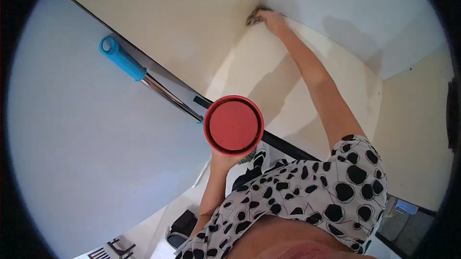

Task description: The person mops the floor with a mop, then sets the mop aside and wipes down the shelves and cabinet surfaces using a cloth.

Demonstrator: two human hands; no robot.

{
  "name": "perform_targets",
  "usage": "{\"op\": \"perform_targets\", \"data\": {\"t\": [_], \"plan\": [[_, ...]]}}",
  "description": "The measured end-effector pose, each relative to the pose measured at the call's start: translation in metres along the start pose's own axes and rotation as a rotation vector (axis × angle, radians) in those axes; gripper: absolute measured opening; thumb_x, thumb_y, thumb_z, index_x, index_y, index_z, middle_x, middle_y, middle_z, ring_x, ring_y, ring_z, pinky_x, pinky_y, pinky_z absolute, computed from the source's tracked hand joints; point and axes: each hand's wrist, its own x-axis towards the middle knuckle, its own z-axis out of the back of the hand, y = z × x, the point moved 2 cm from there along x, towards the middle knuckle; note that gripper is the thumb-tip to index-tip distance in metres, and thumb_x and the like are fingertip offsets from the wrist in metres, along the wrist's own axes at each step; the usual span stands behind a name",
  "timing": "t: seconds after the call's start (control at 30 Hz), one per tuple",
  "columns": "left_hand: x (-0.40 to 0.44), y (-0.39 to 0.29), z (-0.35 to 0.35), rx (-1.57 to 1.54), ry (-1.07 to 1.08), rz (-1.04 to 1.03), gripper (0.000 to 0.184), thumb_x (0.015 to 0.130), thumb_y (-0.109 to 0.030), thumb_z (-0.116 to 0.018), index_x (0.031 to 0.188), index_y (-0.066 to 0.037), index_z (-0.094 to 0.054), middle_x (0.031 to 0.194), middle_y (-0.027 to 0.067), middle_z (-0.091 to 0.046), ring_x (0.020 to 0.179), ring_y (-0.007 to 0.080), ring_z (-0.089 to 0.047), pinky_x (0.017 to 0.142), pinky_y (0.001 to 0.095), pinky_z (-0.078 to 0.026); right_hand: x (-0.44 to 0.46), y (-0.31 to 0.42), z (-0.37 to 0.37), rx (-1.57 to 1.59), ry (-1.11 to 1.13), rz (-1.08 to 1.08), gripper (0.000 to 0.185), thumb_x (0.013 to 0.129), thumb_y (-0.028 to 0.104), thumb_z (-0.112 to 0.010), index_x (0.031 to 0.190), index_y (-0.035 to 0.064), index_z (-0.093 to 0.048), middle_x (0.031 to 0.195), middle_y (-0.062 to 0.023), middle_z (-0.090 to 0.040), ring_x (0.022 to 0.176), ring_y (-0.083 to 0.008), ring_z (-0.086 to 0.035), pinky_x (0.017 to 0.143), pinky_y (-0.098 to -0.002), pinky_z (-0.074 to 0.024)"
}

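My right hand reaches into the far corner of a cream-lined cabinet compartment. Its fingers are closed on a crumpled, dark patterned cloth, pressed where the panels meet. Close below the camera, my left hand holds up a red round container. From above it shows a raised rim and a flat red disc inside; I cannot tell whether that is a lid or the bottom. The container hides most of my left hand's fingers.
A pole with a blue grip leans left of the cabinet's dark edge, against a pale panel. Down on the floor are a dark bin-like object and a black-and-white shoe. A grey box-like thing is at lower right.
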Motion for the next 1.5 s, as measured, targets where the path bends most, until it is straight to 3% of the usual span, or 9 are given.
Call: {"op": "perform_targets", "data": {"t": [0.13,0.23,0.4,0.67,0.77,0.8,0.9,1.07,1.5], "plan": [[-0.011,0.017,-0.008,-0.031,0.132,0.145,0.043,0.073,-0.016,-0.069,0.112,-0.006,-0.054,0.106,0.0056,-0.059,0.097,0.0182,-0.056,0.088,0.0333,-0.043,0.011,-0.024,-0.01,-0.129,-0.221,-0.101,0.029,0.08,0.004,-0.045,0.1,0.0183,-0.061,0.096,-0.0127,-0.062,0.087,-0.0332,-0.058,0.077,-0.0422,-0.0457],[-0.008,0.009,-0.009,-0.115,0.159,0.137,0.047,0.071,-0.013,-0.071,0.112,-0.002,-0.051,0.105,0.0081,-0.058,0.094,0.0184,-0.057,0.085,0.0319,-0.044,0.017,-0.019,-0.002,-0.168,-0.024,-0.258,0.032,0.08,0.009,-0.043,0.103,0.0228,-0.061,0.099,-0.0099,-0.062,0.091,-0.0292,-0.058,0.079,-0.0398,-0.0464],[0.001,-0.002,0.01,-0.051,-0.085,0.063,0.055,0.062,-0.009,-0.078,0.106,0.007,-0.05,0.1,0.0123,-0.059,0.086,0.0175,-0.059,0.077,0.0282,-0.048,-0.012,-0.012,-0.019,-0.159,0.029,-0.087,0.033,0.078,0.009,-0.046,0.1,0.0245,-0.063,0.097,-0.0086,-0.063,0.088,-0.0293,-0.059,0.077,-0.0413,-0.0463],[0.022,-0.028,0.064,-0.113,-0.45,-0.063,0.06,0.057,0.0,-0.078,0.108,0.007,-0.048,0.093,0.0134,-0.059,0.081,0.019,-0.06,0.076,0.03,-0.048,-0.121,0.154,-0.077,0.201,0.147,0.326,0.034,0.067,0.0,-0.051,0.096,0.0111,-0.064,0.102,-0.0115,-0.061,0.097,-0.0258,-0.056,0.084,-0.036,-0.0447],[0.039,-0.018,0.078,0.014,-0.419,-0.135,0.06,0.061,-0.002,-0.077,0.112,0.003,-0.046,0.103,0.0137,-0.055,0.09,0.0209,-0.056,0.081,0.0327,-0.045,-0.121,0.165,-0.093,0.216,0.208,0.236,0.036,0.067,-0.001,-0.05,0.097,0.0119,-0.064,0.106,-0.0105,-0.059,0.099,-0.0255,-0.056,0.085,-0.0352,-0.0447],[0.046,-0.017,0.075,-0.039,-0.437,-0.144,0.059,0.062,-0.003,-0.076,0.112,0.004,-0.045,0.103,0.0136,-0.055,0.09,0.0209,-0.055,0.083,0.0329,-0.043,-0.125,0.165,-0.098,0.117,0.186,0.216,0.033,0.072,0.006,-0.048,0.094,0.0233,-0.066,0.097,-0.005,-0.061,0.089,-0.0245,-0.059,0.074,-0.0344,-0.0489],[0.07,-0.005,0.067,-0.044,-0.414,-0.145,0.055,0.059,-0.001,-0.077,0.106,0.007,-0.048,0.097,0.0137,-0.058,0.084,0.0195,-0.058,0.077,0.0316,-0.047,-0.16,0.16,-0.097,0.172,0.366,0.115,0.033,0.071,0.003,-0.05,0.096,0.0181,-0.065,0.109,-0.0059,-0.059,0.103,-0.0227,-0.054,0.085,-0.0344,-0.0447],[0.108,0.035,0.034,-0.112,-0.305,-0.146,0.074,0.06,-0.004,-0.078,0.12,0.003,-0.035,0.114,0.0167,-0.048,0.099,0.0216,-0.051,0.085,0.035,-0.043,-0.251,0.152,-0.02,0.132,0.258,-0.101,0.035,0.072,0.001,-0.049,0.095,0.0197,-0.066,0.113,-0.0037,-0.057,0.109,-0.0234,-0.05,0.088,-0.034,-0.0436],[0.159,0.08,-0.01,-0.139,-0.189,-0.219,0.073,0.062,-0.007,-0.078,0.12,0.007,-0.035,0.111,0.0191,-0.05,0.096,0.0246,-0.054,0.084,0.0354,-0.045,-0.357,0.061,0.093,-0.275,-0.069,-0.95,0.029,0.078,0.006,-0.048,0.1,0.0161,-0.064,0.112,-0.0079,-0.057,0.105,-0.0274,-0.052,0.085,-0.0376,-0.044]]}}
